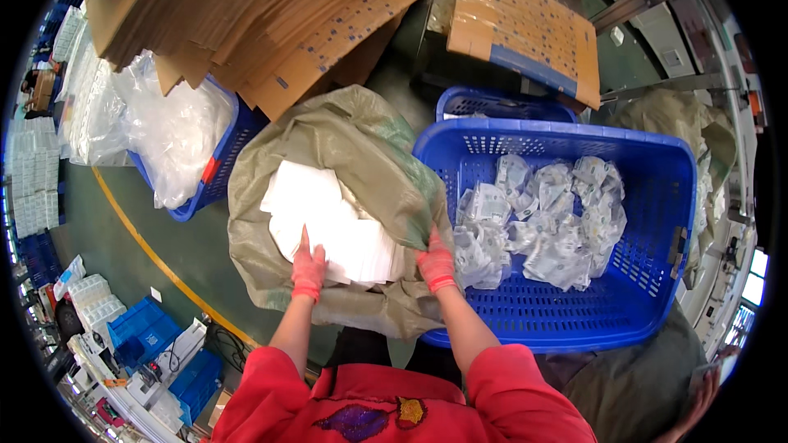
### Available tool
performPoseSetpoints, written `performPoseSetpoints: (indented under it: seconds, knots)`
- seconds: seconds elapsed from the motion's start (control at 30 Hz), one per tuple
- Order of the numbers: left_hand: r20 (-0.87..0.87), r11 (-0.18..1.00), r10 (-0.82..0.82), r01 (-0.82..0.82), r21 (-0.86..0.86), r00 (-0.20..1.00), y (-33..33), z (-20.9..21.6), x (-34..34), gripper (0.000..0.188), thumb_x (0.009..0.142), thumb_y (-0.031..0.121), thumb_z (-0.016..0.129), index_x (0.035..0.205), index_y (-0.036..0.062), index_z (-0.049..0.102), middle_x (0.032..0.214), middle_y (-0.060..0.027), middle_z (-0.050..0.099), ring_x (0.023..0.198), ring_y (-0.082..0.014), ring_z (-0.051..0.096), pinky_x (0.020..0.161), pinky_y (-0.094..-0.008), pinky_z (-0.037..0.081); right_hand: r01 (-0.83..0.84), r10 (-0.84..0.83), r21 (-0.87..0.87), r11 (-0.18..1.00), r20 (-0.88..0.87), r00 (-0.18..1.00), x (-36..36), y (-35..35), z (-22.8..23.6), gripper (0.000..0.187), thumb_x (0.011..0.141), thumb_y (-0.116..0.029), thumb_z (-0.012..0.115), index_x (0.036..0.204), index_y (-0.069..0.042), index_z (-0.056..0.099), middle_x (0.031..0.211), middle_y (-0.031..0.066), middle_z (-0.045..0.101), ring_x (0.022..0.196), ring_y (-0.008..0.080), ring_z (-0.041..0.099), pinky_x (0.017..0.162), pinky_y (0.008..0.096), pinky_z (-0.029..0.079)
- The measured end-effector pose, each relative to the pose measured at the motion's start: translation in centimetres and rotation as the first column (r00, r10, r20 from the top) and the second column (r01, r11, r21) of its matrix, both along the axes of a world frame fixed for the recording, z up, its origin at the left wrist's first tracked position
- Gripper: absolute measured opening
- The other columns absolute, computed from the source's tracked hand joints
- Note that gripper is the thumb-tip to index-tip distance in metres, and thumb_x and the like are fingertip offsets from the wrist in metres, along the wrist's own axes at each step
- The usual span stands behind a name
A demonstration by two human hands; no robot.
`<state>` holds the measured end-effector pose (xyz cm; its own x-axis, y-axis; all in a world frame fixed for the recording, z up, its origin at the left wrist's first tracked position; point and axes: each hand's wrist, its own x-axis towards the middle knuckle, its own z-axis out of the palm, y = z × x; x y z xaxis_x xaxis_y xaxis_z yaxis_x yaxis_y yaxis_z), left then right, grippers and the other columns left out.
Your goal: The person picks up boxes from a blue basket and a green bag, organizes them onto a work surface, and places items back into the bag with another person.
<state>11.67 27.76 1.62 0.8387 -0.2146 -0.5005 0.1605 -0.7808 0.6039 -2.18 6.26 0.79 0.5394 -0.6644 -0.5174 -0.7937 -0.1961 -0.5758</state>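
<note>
A large olive woven sack stands with its mouth spread in front of me. White flat pieces, like paper sheets or packets, lie stacked inside; glare hides their detail. My left hand, in a pink-red glove, rests on the near left side of these pieces with its fingers stretched out. At the sack's right edge, my right hand, gloved alike, has its fingers closed on the sack's fabric. Right beside it is a blue perforated basket with several clear plastic bags of small printed packets.
Flattened cardboard is piled high at the far left, and more cardboard lies far right. A second blue basket holds clear plastic. Behind the large basket is another basket. Another person's hand shows at lower right.
</note>
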Motion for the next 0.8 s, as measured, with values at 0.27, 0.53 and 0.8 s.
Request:
performPoseSetpoints:
  seconds: [0.27,0.53,0.8]
  knots:
    - [-0.262,0.807,-0.221,0.327,0.492,0.939,-0.5,5.3,0.5,0.061,0.072,0.027,0.047,0.127,0.0262,0.020,0.107,-0.0210,0.040,0.092,-0.0307,0.048,0.078,-0.0362,0.040,0.108,-0.178,0.188,0.976,0.408,0.896,-1.1,-4.1,13.2,0.027,0.072,-0.017,0.047,0.094,-0.001,0.052,0.088,0.0097,0.056,0.078,0.0203,0.054,0.070,0.0298,0.041]
    - [0.398,0.991,-0.065,0.012,0.136,0.915,7.2,8.2,1.9,0.061,0.067,0.030,0.058,0.119,0.0098,0.035,0.118,-0.0153,0.037,0.108,-0.0303,0.036,0.085,-0.0414,0.033,0.197,-0.246,0.149,0.969,0.664,0.706,-2.0,-4.3,23.5,0.021,0.073,-0.016,0.047,0.086,-0.002,0.054,0.082,0.0046,0.056,0.075,0.0134,0.051,0.067,0.0250,0.040]
    - [-0.296,0.467,-0.635,0.659,0.590,0.714,14.0,2.1,-3.4,0.014,0.059,0.019,0.061,0.073,0.0144,0.060,0.082,-0.0076,0.059,0.075,-0.0215,0.057,0.065,-0.0276,0.044,0.146,-0.323,0.309,0.940,0.661,0.677,-3.7,-9.1,22.4,0.025,0.070,-0.005,0.049,0.094,-0.001,0.054,0.084,0.0047,0.056,0.075,0.0125,0.052,0.069,0.0237,0.041]
